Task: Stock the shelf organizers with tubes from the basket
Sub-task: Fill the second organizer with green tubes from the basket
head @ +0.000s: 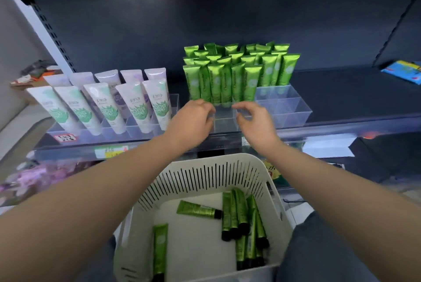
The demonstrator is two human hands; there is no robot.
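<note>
My cream slotted plastic basket (193,181): metallic-green plastic tubes (227,213), black caps. Same green in clear acrylic organizer (289,110) on dk-grey metal shelf (341,90). Left: white plastic tubes (107,108) w/ mint leaf print.

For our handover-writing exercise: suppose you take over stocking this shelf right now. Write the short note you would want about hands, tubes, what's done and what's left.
Left hand: fingers curled at the front of the clear organizer; grip unclear.
Right hand: loosely curled beside it, holding no tube.
Standing green tubes fill the organizer's back rows; its front and right compartments are empty.
White basket below holds loose green tubes.
Done: back rows. Left: move the basket's tubes into the empty compartments.
</note>
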